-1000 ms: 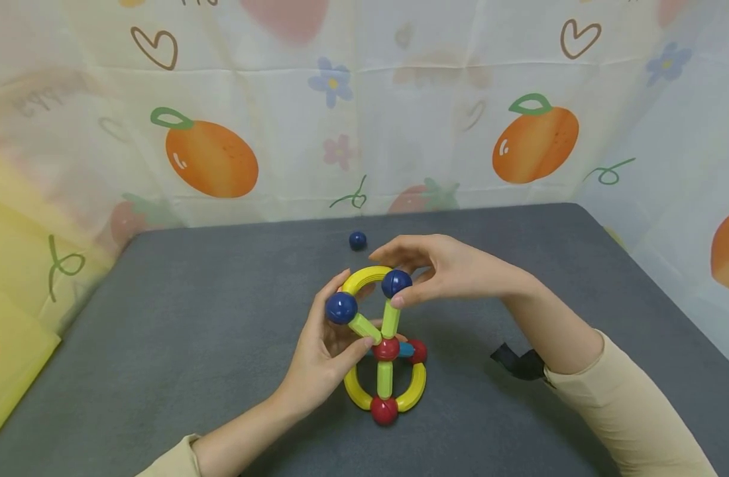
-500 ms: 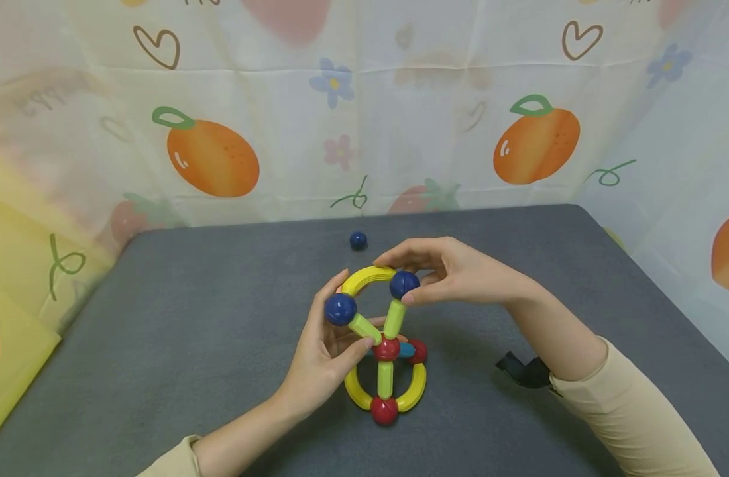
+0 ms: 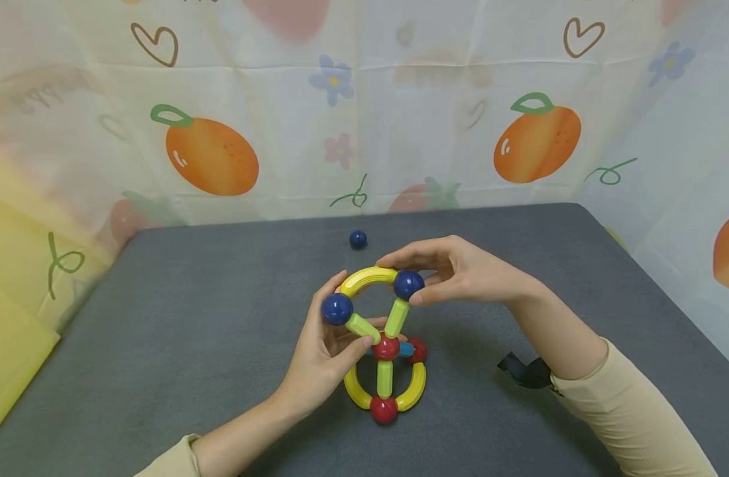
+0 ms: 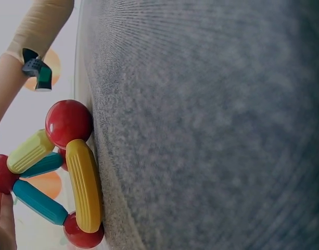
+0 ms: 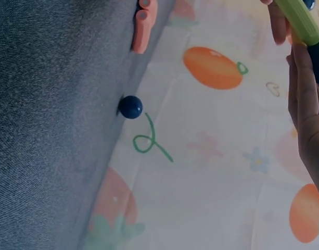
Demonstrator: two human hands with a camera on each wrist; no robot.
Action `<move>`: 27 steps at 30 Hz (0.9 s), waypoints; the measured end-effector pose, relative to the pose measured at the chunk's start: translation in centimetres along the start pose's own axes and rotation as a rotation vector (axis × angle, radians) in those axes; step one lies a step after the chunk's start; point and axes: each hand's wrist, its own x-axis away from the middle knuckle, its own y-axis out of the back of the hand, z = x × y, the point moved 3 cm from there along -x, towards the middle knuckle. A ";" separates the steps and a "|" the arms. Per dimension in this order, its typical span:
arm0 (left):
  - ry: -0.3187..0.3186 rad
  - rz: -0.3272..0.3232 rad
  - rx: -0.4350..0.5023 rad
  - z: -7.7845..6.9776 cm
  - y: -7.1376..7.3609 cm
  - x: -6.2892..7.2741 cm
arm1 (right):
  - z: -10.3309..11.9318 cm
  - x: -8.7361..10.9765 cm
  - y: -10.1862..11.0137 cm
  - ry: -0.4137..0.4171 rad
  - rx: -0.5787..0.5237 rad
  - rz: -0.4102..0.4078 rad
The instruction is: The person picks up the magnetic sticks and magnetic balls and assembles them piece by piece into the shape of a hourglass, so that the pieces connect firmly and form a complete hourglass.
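A magnetic ball-and-stick model stands on the dark grey table. Its base joins red balls, yellow curved sticks and teal sticks. From the central red ball, two light green sticks fork upward to a left blue ball and a right blue ball. A yellow curved stick bridges these two. My left hand grips the left side, thumb near the central ball. With thumb and fingers, my right hand pinches the right blue ball, index fingertip at the upper curve.
A loose blue ball lies near the table's back edge, behind the model. Pink pieces lie along that edge in the right wrist view. A black strap hangs from the right sleeve. Fruit-printed cloth rises behind.
My right hand has shifted slightly right with the blue ball, so its green stick leans further outward. The upper yellow curve now shows its end at that ball. My left hand stays nearly still.
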 end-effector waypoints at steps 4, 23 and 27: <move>-0.003 -0.004 -0.001 -0.1 0.0 0.1 | -0.2 0.0 0.1 0.015 -0.013 0.003; -0.025 0.008 0.018 0.1 -0.1 0.1 | -0.1 -0.9 -0.3 -0.077 0.140 -0.105; -0.029 0.003 0.021 0.1 -0.1 0.1 | 0.4 -1.7 -1.1 -0.162 0.199 -0.192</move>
